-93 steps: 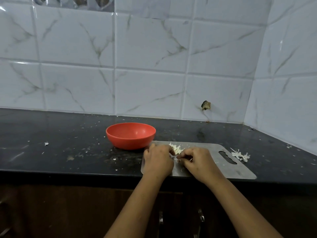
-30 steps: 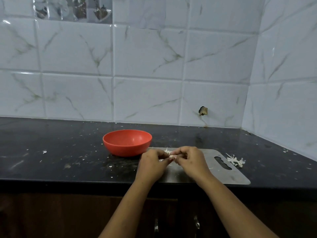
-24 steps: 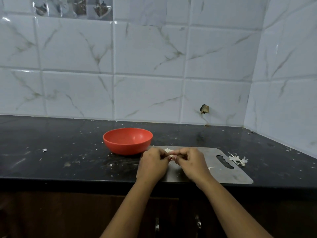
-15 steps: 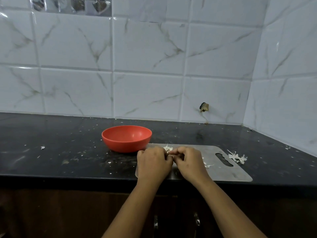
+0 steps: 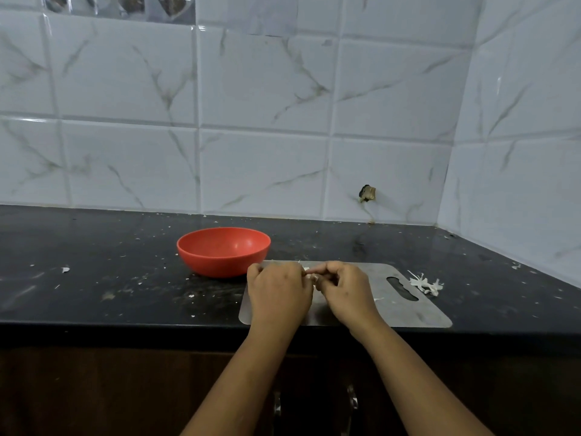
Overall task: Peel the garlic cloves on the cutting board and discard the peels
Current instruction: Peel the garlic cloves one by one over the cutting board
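Body in view: left hand (image 5: 278, 292), right hand (image 5: 347, 291), both bare. Forearms bare along whole visible length, to lower frame edge.

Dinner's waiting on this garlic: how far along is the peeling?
Some peeling looks done: loose peels lie beside the cutting board. In hand: left hand and right hand pinch a garlic clove. Left: those peels aren't discarded; the red bowl looks empty.

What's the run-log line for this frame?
phase: peeling | left hand: pinches small white garlic clove | right hand: pinches clove | over: grey metal cutting board
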Demonstrator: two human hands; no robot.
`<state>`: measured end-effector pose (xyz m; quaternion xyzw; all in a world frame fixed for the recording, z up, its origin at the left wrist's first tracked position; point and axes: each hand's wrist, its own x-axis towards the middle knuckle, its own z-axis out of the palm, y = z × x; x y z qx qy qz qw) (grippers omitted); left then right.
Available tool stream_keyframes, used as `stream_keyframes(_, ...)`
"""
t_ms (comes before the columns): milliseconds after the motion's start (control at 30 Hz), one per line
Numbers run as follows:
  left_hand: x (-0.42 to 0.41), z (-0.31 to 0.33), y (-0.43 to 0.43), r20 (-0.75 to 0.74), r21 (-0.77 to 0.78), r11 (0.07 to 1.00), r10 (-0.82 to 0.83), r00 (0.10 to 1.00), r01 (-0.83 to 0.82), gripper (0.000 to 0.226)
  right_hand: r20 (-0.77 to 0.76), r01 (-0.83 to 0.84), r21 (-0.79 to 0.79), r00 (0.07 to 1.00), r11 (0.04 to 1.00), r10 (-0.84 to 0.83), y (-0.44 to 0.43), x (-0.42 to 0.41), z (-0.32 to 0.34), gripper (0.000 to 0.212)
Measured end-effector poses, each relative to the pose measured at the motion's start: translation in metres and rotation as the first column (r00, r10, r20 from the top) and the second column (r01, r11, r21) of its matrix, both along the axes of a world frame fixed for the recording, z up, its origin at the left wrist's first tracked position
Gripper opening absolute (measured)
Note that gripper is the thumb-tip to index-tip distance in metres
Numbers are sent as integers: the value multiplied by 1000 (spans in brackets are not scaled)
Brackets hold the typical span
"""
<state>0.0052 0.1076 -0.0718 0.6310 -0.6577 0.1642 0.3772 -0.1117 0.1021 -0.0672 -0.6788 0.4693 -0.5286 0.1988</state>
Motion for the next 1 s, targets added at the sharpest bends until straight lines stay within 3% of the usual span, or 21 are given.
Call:
stream_keyframes(67, 2, 6, 0, -33, -47, 999, -22, 999, 20, 22, 86, -41, 24, 996, 999, 38, 0, -2, 0, 19)
stream_keyframes(167, 11, 14, 2, -102, 72, 994, -71, 992, 78, 21, 235, -116, 42, 966, 992, 103, 4, -5, 2, 24)
stream_keyframes(300, 20, 15, 3, -214, 170, 957, -198, 956, 236, 17, 249, -136, 57, 961, 989, 118, 5, -5, 3, 28)
stream_keyframes(433, 20, 15, -1, -388, 120, 897, -352, 852, 425, 21, 263, -139, 70, 958, 988, 116, 4, -6, 2, 19)
stream_keyframes(600, 20, 10, -4, -354, 81, 898, -381, 854, 433, 10, 245, -123, 93, 965, 988, 97, 3, -6, 2, 17)
stream_keyframes(833, 23, 12, -5, -381, 113, 877, -395, 836, 466, 10, 235, -136, 72, 965, 988, 116, 0, -7, 1, 21)
stream_keyframes(1000, 21, 15, 0, -306, 80, 907, -372, 876, 413, 11, 242, -137, 75, 963, 988, 115, -2, -7, -1, 18)
